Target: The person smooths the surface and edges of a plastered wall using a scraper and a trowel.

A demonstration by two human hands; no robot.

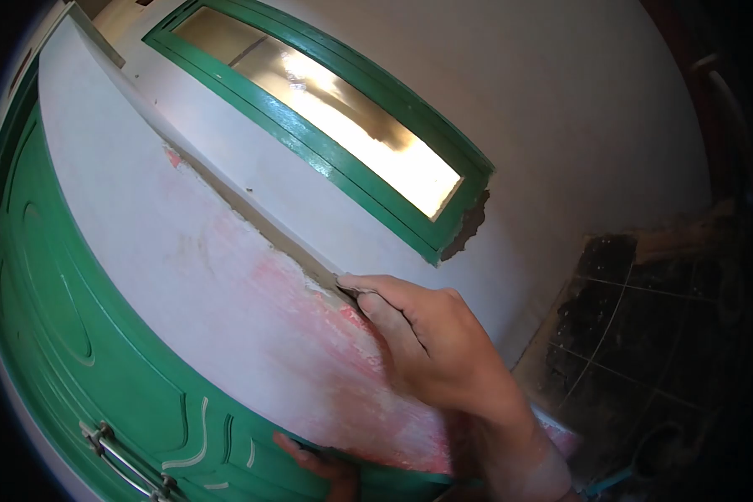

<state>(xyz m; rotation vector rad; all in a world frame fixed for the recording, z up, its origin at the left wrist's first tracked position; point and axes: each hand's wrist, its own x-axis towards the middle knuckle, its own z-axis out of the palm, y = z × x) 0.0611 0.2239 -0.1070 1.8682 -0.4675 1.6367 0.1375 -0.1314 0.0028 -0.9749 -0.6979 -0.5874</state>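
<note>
My right hand (431, 339) is closed in a pinch at the corner of a wall, thumb and forefinger pressed together. A small dark, thin edge shows at the fingertips, but most of whatever it is stays hidden. The fingertips touch a brownish strip of bare plaster (280, 238) that runs along the wall corner. Beside that strip, the white wall face (201, 251) is scuffed with pink and red patches. Low in the view, my left hand (314, 458) is in shadow, its fingers stretched out near the bottom edge of the white wall, by a green door.
The green panelled door (100, 326) with a metal handle (125, 460) stands at the left. Above is a green-framed window (309, 159), with broken plaster (468, 226) at its lower corner. Dark floor tiles (636, 326) lie at the right.
</note>
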